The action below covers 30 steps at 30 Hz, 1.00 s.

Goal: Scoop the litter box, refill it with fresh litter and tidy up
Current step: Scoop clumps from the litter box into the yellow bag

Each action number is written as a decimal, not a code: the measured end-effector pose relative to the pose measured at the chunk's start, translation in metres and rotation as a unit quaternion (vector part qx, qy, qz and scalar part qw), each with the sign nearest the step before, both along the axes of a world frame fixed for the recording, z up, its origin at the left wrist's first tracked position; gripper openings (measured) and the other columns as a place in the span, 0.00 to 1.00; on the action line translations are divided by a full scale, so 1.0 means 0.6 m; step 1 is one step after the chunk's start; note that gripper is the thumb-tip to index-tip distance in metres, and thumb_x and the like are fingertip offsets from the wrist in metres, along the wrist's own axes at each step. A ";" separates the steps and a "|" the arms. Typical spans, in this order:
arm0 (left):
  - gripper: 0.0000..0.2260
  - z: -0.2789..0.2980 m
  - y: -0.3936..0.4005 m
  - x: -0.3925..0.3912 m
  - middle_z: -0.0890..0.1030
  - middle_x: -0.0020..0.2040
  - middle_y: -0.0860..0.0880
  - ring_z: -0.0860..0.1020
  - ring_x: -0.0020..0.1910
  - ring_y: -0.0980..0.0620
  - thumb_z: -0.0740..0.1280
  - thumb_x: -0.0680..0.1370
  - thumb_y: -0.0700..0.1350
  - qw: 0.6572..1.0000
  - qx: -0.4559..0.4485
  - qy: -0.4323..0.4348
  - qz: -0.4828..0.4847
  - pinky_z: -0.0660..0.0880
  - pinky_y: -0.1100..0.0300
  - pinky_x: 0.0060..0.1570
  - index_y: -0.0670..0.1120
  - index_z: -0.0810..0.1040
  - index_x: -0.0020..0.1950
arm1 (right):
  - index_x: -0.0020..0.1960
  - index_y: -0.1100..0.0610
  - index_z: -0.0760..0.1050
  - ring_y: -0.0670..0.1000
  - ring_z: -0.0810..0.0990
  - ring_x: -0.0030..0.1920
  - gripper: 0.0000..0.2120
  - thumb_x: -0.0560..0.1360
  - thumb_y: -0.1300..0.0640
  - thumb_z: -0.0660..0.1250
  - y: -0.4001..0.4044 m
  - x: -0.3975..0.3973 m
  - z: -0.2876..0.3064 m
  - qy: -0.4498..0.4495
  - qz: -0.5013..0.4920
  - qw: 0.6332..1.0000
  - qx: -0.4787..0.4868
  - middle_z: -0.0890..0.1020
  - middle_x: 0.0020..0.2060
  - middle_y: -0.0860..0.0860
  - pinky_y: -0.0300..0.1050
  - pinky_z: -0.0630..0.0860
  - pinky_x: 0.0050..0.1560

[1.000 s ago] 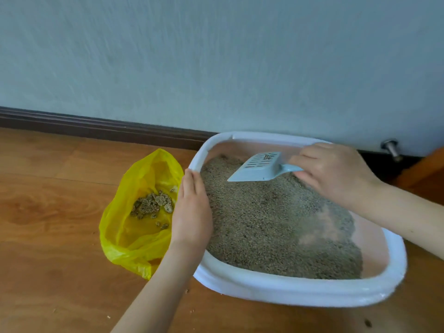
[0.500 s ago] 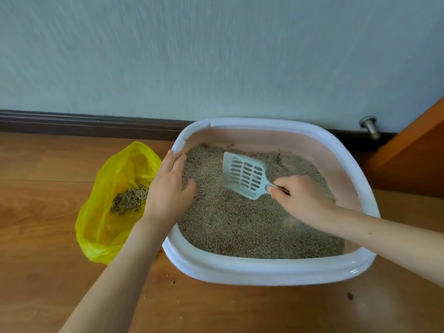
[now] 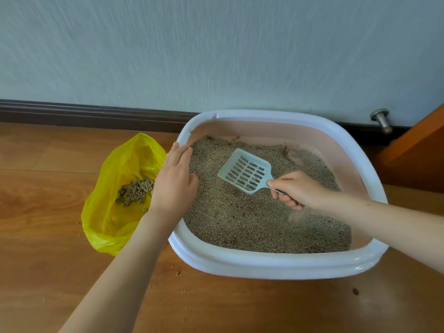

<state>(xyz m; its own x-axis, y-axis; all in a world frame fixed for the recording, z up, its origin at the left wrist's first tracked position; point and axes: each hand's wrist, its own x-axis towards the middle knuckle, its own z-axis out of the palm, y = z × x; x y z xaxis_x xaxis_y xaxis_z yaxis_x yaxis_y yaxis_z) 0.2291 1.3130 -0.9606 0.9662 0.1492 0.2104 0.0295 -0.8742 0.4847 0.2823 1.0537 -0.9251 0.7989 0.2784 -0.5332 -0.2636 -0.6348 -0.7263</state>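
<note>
One slotted scoop (image 3: pixel 246 175) lies over the litter (image 3: pixel 240 224), blade far-left, handle near-right, gripped by the right hand (image 3: pixel 296 189). The left hand (image 3: pixel 174 181) rests flat-fingered on the one litter box (image 3: pixel 276 263) rim.

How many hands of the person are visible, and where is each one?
2. The left hand rests with straight fingers on the left rim of the litter box, beside the yellow bag. The right hand grips the scoop handle over the litter.
</note>
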 end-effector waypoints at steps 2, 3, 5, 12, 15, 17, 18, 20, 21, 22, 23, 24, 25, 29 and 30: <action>0.24 0.001 -0.001 0.000 0.65 0.74 0.45 0.55 0.77 0.49 0.61 0.77 0.36 1.000 -0.001 -0.002 0.004 0.67 0.50 0.68 0.39 0.65 0.74 | 0.37 0.60 0.74 0.46 0.62 0.20 0.15 0.80 0.56 0.61 0.009 0.001 -0.009 0.000 0.012 1.000 0.002 0.67 0.22 0.49 0.36 0.58 0.20; 0.24 0.001 -0.001 0.000 0.65 0.74 0.45 0.55 0.77 0.49 0.60 0.77 0.35 1.000 -0.001 -0.004 0.007 0.67 0.50 0.68 0.39 0.65 0.74 | 0.37 0.60 0.73 0.46 0.61 0.20 0.15 0.80 0.56 0.60 0.016 0.003 -0.013 0.001 0.009 1.000 0.009 0.67 0.21 0.48 0.35 0.58 0.19; 0.23 0.002 -0.002 0.000 0.66 0.73 0.45 0.55 0.76 0.49 0.58 0.78 0.34 1.000 -0.004 -0.011 0.012 0.67 0.51 0.67 0.39 0.65 0.73 | 0.36 0.60 0.73 0.45 0.61 0.19 0.15 0.80 0.56 0.61 0.034 0.007 -0.022 -0.003 0.003 1.000 0.006 0.67 0.20 0.48 0.35 0.57 0.19; 0.23 0.000 -0.001 0.001 0.67 0.73 0.45 0.56 0.76 0.49 0.57 0.77 0.31 1.000 -0.006 -0.018 0.016 0.66 0.52 0.68 0.39 0.66 0.73 | 0.37 0.59 0.74 0.46 0.64 0.19 0.15 0.80 0.54 0.61 0.102 0.020 -0.070 0.009 -0.048 0.999 0.000 0.69 0.22 0.49 0.35 0.59 0.19; 0.23 0.000 -0.001 0.000 0.67 0.73 0.45 0.56 0.76 0.49 0.57 0.77 0.31 1.000 -0.008 -0.015 0.017 0.67 0.52 0.67 0.39 0.66 0.72 | 0.35 0.58 0.73 0.47 0.63 0.19 0.16 0.80 0.52 0.61 0.130 0.031 -0.081 0.021 -0.067 0.997 0.023 0.69 0.21 0.48 0.37 0.59 0.21; 0.23 0.000 -0.001 0.000 0.67 0.73 0.45 0.56 0.76 0.48 0.57 0.77 0.30 1.000 -0.007 -0.017 0.013 0.68 0.51 0.67 0.39 0.66 0.72 | 0.35 0.57 0.72 0.47 0.64 0.19 0.17 0.80 0.51 0.61 0.143 0.038 -0.083 0.019 -0.069 0.997 0.025 0.69 0.21 0.47 0.36 0.59 0.20; 0.24 0.000 -0.001 0.001 0.67 0.73 0.45 0.56 0.76 0.48 0.57 0.76 0.30 1.000 -0.006 -0.018 0.013 0.69 0.51 0.67 0.39 0.66 0.72 | 0.35 0.57 0.72 0.47 0.64 0.18 0.18 0.80 0.50 0.61 0.148 0.042 -0.084 0.016 -0.069 0.997 0.023 0.69 0.21 0.47 0.36 0.59 0.20; 0.24 -0.001 -0.001 0.001 0.67 0.73 0.45 0.56 0.76 0.48 0.57 0.76 0.29 1.000 -0.005 -0.017 0.014 0.70 0.51 0.66 0.40 0.66 0.72 | 0.34 0.57 0.73 0.47 0.64 0.19 0.18 0.80 0.50 0.61 0.152 0.047 -0.083 0.007 -0.068 0.998 0.016 0.70 0.21 0.47 0.36 0.60 0.20; 0.24 -0.001 -0.001 0.001 0.68 0.72 0.45 0.57 0.76 0.48 0.58 0.76 0.29 1.000 -0.004 -0.018 0.013 0.70 0.51 0.66 0.39 0.67 0.72 | 0.34 0.57 0.73 0.47 0.65 0.19 0.18 0.80 0.50 0.61 0.153 0.048 -0.082 -0.003 -0.068 0.998 0.011 0.70 0.22 0.48 0.36 0.60 0.20; 0.24 -0.001 -0.002 0.001 0.68 0.72 0.44 0.57 0.76 0.48 0.58 0.76 0.29 1.000 -0.004 -0.020 0.011 0.71 0.51 0.65 0.39 0.67 0.72 | 0.35 0.57 0.74 0.47 0.65 0.19 0.18 0.79 0.50 0.61 0.152 0.048 -0.081 -0.017 -0.070 0.997 0.012 0.70 0.22 0.49 0.35 0.60 0.20; 0.23 0.000 -0.002 0.001 0.69 0.71 0.44 0.58 0.76 0.47 0.58 0.76 0.29 1.000 -0.004 -0.022 0.010 0.71 0.51 0.65 0.39 0.68 0.71 | 0.34 0.57 0.74 0.47 0.65 0.19 0.17 0.79 0.50 0.62 0.150 0.048 -0.081 -0.030 -0.077 0.996 0.021 0.70 0.22 0.49 0.35 0.60 0.19; 0.23 -0.001 -0.003 0.002 0.69 0.71 0.44 0.58 0.76 0.48 0.58 0.76 0.29 1.000 -0.003 -0.023 0.010 0.71 0.51 0.65 0.39 0.68 0.71 | 0.34 0.58 0.74 0.47 0.64 0.19 0.18 0.79 0.51 0.62 0.146 0.047 -0.080 -0.037 -0.085 0.995 0.033 0.70 0.21 0.48 0.35 0.59 0.19; 0.23 -0.001 -0.003 0.002 0.69 0.71 0.45 0.58 0.76 0.48 0.58 0.76 0.29 1.000 -0.002 -0.022 0.013 0.71 0.51 0.65 0.39 0.68 0.71 | 0.33 0.58 0.73 0.47 0.64 0.19 0.18 0.79 0.51 0.62 0.141 0.045 -0.079 -0.042 -0.092 0.994 0.041 0.69 0.21 0.48 0.35 0.59 0.19; 0.24 -0.002 -0.003 0.005 0.68 0.72 0.45 0.57 0.76 0.49 0.58 0.76 0.29 1.000 0.011 -0.021 0.017 0.70 0.51 0.65 0.39 0.67 0.72 | 0.32 0.59 0.73 0.47 0.64 0.20 0.20 0.80 0.51 0.62 0.104 0.041 -0.067 -0.093 -0.075 0.993 0.023 0.69 0.20 0.48 0.37 0.61 0.22; 0.24 -0.003 -0.002 0.005 0.68 0.72 0.45 0.57 0.76 0.48 0.58 0.75 0.29 1.000 0.013 -0.021 0.014 0.71 0.51 0.65 0.38 0.67 0.72 | 0.32 0.59 0.73 0.47 0.64 0.20 0.20 0.80 0.51 0.61 0.090 0.042 -0.059 -0.143 -0.033 0.989 -0.008 0.69 0.20 0.48 0.38 0.62 0.24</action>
<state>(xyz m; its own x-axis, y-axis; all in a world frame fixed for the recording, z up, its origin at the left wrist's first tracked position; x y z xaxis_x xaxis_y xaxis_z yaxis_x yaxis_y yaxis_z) 0.2324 1.3120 -0.9623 0.9520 0.1696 0.2547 0.0336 -0.8854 0.4637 0.3074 1.1078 -0.9607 0.9335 0.2147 -0.2873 -0.0901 -0.6350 -0.7672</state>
